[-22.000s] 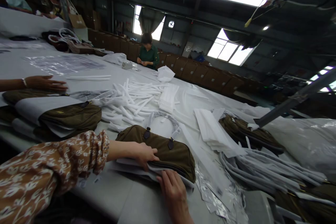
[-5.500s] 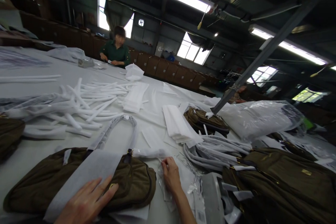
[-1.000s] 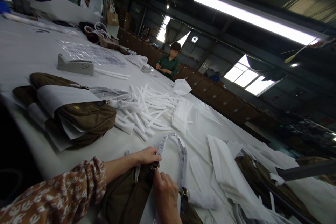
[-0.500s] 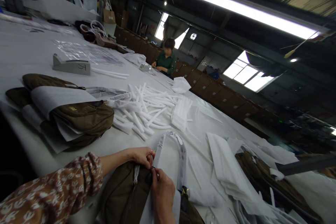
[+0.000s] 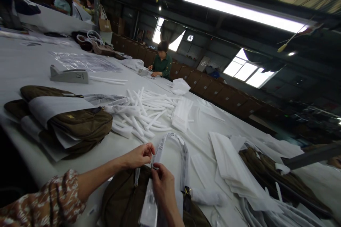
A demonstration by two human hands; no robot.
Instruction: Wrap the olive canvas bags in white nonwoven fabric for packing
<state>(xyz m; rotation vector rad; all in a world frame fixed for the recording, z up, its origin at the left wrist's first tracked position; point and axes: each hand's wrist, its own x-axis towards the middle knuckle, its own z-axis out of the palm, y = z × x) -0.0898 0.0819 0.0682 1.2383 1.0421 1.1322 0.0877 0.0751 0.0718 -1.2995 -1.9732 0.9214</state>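
Observation:
In front of me lies an olive-brown bag (image 5: 119,198) with a handle (image 5: 184,163) wrapped in clear plastic and arched away from me. My left hand (image 5: 140,156) is closed in a pinch just above the handle's left base; whatever is between its fingertips is too small to name. Close beside it, my right hand (image 5: 163,182) pinches low at that same base, its fingertips holding something I cannot make out. A clear plastic sleeve (image 5: 148,207) with a printed label hangs over the bag below my right hand. White wrapping (image 5: 207,198) surrounds part of the handle's right side.
Wrapped brown bags (image 5: 80,120) are stacked at left. White foam tubes (image 5: 149,110) lie heaped beyond my hands, near a grey tape dispenser (image 5: 69,75). Folded white sheets (image 5: 229,163) and another brown bag (image 5: 269,173) lie right. A person (image 5: 162,62) works across the table.
My left hand has lifted slightly up and away from the handle base. My right hand has shifted a little up and left. The clear sleeve now shows on the bag.

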